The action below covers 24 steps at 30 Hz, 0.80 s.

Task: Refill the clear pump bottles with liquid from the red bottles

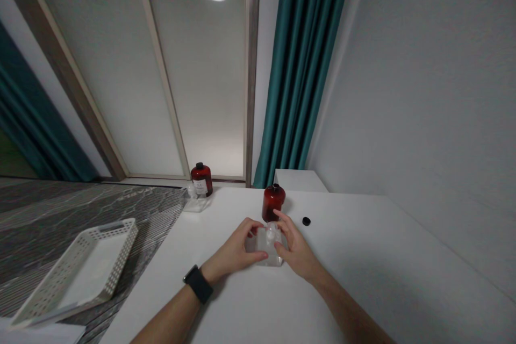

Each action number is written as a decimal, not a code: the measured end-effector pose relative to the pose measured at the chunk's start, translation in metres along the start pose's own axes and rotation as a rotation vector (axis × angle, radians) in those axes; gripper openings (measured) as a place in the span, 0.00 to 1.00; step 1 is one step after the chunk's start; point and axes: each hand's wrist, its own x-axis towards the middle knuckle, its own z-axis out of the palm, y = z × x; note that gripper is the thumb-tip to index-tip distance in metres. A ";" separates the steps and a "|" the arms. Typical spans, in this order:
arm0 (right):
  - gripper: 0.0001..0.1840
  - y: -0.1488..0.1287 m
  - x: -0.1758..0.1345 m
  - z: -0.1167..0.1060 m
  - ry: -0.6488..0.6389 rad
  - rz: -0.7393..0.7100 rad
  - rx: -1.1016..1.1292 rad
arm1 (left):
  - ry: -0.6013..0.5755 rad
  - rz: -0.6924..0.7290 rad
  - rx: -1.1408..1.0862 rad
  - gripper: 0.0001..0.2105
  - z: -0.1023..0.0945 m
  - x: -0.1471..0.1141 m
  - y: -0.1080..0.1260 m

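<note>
A clear, square-bodied plastic bottle [269, 255] is on the white table in front of me, its neck or cap partly covered by fingers. My left hand [242, 247], with a dark watch on the wrist, curls round its left side, thumb along the near edge. From the right, my right hand [296, 247] has its thumb and fingers around the upper part. Just beyond my hands stands a dark red bottle [270, 204] with its mouth uncapped. A small black cap [306, 221] lies to the right of that bottle.
A capped red bottle [207, 174] with a white label stands at the table's far left corner, beside another clear container [193, 205]. Left of the table is a white perforated basket [131, 234], lower down. A white box-like surface [300, 180] adjoins the far edge; a wall rises at right.
</note>
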 end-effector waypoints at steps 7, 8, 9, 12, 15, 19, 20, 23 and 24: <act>0.36 0.000 0.001 0.002 0.000 -0.023 0.014 | 0.006 -0.007 0.000 0.26 0.001 0.001 -0.003; 0.36 0.000 0.001 0.002 -0.005 -0.019 0.018 | 0.005 -0.006 0.001 0.26 0.001 0.002 -0.003; 0.36 0.000 0.001 0.003 -0.005 -0.016 0.017 | 0.005 -0.005 0.003 0.26 0.001 0.001 -0.003; 0.35 0.002 0.000 0.003 0.032 -0.020 0.000 | 0.003 -0.001 0.007 0.26 0.002 0.001 -0.003; 0.35 0.002 0.001 0.003 0.041 -0.012 0.018 | 0.007 0.004 0.011 0.26 0.002 0.001 -0.004; 0.37 -0.001 0.001 0.004 0.006 0.012 0.066 | 0.008 0.023 0.012 0.26 0.002 0.001 -0.006; 0.37 -0.002 0.001 0.004 0.015 0.013 0.064 | 0.007 0.027 0.014 0.25 0.002 0.001 -0.007; 0.36 -0.003 0.001 0.004 0.055 0.031 0.059 | 0.000 0.024 0.017 0.25 0.001 0.001 -0.006; 0.35 -0.003 0.001 0.004 0.062 0.039 0.062 | -0.001 0.021 0.018 0.25 0.001 0.001 -0.006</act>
